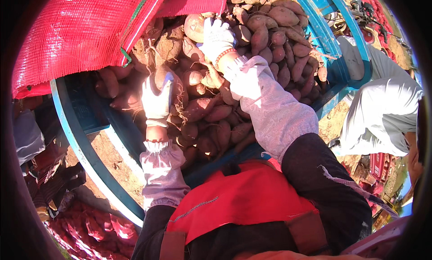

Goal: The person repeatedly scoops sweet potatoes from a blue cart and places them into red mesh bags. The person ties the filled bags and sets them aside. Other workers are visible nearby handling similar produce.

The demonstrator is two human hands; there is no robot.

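Reddish sweet potatoes (pixel 219 113) lie heaped before me in a blue metal frame (pixel 101 179), some with thin hairy roots. My left hand (pixel 157 98), in a white work glove, grips a sweet potato (pixel 162 76) between thumb and fingers at the left of the heap. My right hand (pixel 217 39), gloved too, with a red bead bracelet at the wrist, rests at the upper middle against a large round sweet potato (pixel 194 27); its fingertips curl down and whether it grips anything is unclear. A red mesh bag (pixel 84 27) hangs over the heap's upper left part.
To the right, beyond the frame's rail, is another person in light trousers (pixel 381 118). Filled red mesh bags (pixel 94 226) lie on the ground at the lower left. A red crate (pixel 379 165) and a vehicle's handlebar (pixel 362 11) show at the right.
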